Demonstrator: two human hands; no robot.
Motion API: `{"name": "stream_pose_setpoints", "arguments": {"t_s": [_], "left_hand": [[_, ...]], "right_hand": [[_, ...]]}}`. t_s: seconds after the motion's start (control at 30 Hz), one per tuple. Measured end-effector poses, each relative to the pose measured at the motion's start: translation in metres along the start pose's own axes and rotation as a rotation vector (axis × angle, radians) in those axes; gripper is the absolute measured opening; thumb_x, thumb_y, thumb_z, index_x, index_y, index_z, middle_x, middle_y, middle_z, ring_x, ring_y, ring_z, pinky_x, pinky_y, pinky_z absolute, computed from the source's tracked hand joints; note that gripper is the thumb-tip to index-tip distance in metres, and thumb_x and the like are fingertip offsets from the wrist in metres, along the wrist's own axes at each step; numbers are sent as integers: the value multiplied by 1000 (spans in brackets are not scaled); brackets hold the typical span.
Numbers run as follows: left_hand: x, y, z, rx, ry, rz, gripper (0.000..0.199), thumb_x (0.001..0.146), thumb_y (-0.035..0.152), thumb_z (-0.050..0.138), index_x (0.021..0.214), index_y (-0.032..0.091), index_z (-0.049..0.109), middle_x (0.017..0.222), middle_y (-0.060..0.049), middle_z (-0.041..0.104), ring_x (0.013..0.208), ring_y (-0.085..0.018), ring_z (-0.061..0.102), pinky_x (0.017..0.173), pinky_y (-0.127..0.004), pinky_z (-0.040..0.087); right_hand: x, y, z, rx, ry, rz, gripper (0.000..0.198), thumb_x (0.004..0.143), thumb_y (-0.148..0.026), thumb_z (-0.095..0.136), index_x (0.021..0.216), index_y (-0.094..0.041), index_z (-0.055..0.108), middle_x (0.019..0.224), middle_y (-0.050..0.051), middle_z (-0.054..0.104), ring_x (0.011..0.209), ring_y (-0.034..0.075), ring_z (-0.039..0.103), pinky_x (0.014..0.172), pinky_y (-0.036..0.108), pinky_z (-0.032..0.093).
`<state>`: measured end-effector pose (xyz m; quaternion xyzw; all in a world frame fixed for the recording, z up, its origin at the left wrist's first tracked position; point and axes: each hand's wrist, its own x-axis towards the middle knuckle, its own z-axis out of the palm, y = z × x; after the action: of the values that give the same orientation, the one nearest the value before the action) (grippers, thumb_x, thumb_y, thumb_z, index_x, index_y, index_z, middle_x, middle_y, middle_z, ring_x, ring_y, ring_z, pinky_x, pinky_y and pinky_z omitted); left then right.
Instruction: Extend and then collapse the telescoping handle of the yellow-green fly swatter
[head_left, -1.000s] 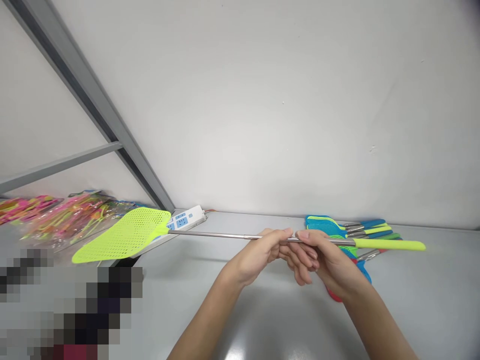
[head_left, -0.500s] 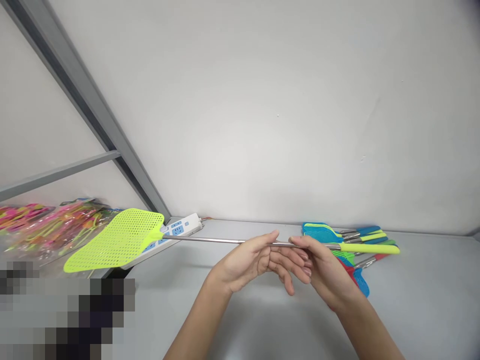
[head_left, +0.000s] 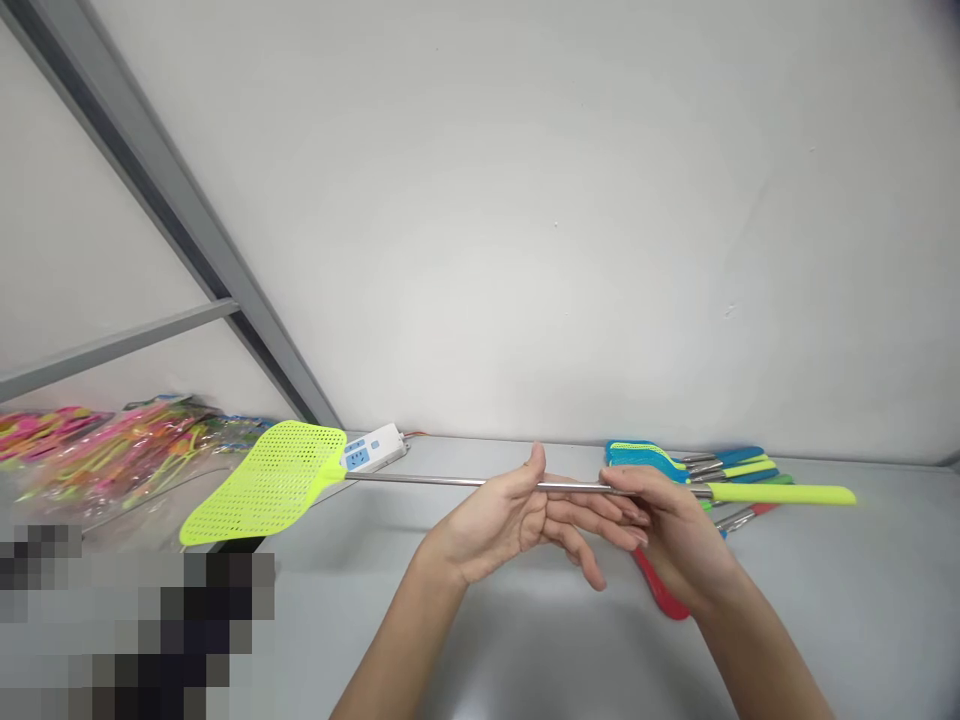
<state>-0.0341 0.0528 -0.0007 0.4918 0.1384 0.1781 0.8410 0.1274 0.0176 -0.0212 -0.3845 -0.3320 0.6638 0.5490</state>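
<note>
A yellow-green fly swatter (head_left: 274, 480) with a thin metal telescopic rod is held level in front of me. Its perforated head points left and its yellow grip sticks out to the right. My left hand (head_left: 517, 525) loosely holds the rod's middle, which passes between the raised thumb and the partly stretched fingers. Near the grip, my right hand (head_left: 667, 530) is closed on the rod, thumb on top; its other fingers are mostly hidden. The left fingertips reach close to the right hand. Behind the right hand lies a pile of fly swatters (head_left: 645, 458), blue, green, yellow and red.
On the grey tabletop (head_left: 337, 620), a white power strip (head_left: 382, 447) lies by the wall, partly behind the swatter head. Clear bags of colourful items (head_left: 150, 450) are at the left. A grey metal frame post (head_left: 225, 260) slants up there. The lower left corner is pixelated.
The swatter has shifted right, head and grip alike. My right hand has moved slightly right with it. My left thumb is raised higher, and more of a red swatter shows below the right hand.
</note>
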Motion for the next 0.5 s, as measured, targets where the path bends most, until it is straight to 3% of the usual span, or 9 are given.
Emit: {"name": "stream_pose_setpoints", "arguments": {"t_s": [0.5], "left_hand": [[-5,2,4,-34,-3,-20,68,85,44,2,107,6,54,110,-19,56,80,-25,62,89,-44,27]], "right_hand": [[-5,-12,-7,-105,-84,-19,39,74,-24,51,42,-17,28,46,-5,20,44,8,14,43,26,14]]}}
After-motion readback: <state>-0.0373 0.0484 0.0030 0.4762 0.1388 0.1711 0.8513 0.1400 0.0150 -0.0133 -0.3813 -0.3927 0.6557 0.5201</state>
